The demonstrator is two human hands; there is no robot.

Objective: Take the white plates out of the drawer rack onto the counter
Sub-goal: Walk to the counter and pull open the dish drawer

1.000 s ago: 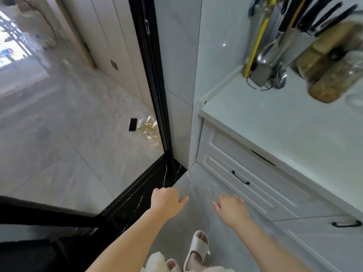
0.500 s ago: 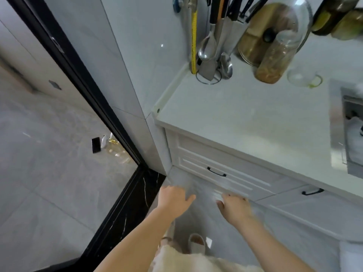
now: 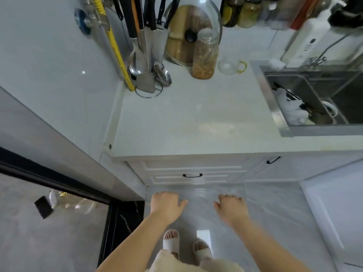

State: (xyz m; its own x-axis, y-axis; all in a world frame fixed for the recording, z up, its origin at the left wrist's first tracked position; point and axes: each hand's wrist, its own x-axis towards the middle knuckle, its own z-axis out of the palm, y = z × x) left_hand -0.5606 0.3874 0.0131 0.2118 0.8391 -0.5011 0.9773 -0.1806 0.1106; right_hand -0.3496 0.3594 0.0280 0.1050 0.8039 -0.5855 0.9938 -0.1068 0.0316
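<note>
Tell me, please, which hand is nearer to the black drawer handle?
Left, though only slightly. The left hand hangs below-left of the black drawer handle; the right hand hangs below-right, a little farther off.

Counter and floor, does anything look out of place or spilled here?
A faint yellowish stain marks the counter near its front edge. On the floor past the black door frame, a dark flat thing and some clear glassware lie about, odd for a walkway. The drawer is shut and both hands are empty.

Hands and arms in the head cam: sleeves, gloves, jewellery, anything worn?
Nothing worn that shows. The left hand and right hand are bare, no gloves, rings or watch visible. Both forearms are bare to the frame's bottom edge; no sleeve in view. The image is slightly blurred.
</note>
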